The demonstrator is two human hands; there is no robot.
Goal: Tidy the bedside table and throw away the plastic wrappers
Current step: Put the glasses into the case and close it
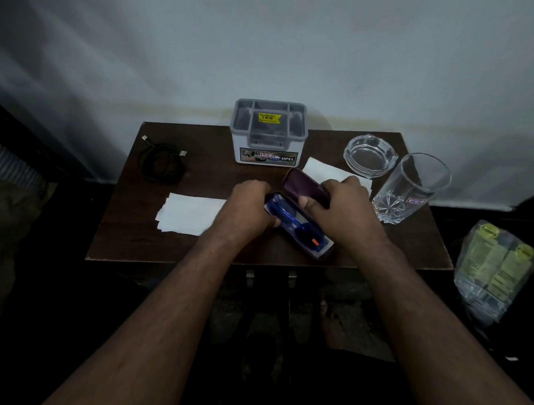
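While your left hand [250,206] is curling its fingers around the far end of the open spectacle case [301,230], your right hand [338,201] is gripping the dark maroon lid [305,185], thumb pressed under its near edge and fingers wrapped over the top. Blue-framed glasses [292,223] are lying inside the case, which is sitting near the front of the dark wooden bedside table [122,227], angled toward the right front corner. You are keeping both hands close together over the middle of the table. A white tissue [189,217] is lying flat just left of your left hand, and another white tissue [324,171] is showing behind your right hand. A grey compartmented organiser box [268,132] is standing at the back edge, a coiled black USB cable [161,162] at the back left, a glass ashtray [370,156] and a tall drinking glass [411,186] at the right. Off the table, lower right, what looks like a clear plastic wrapper [496,271] with yellow-green print is lying in the dimness.
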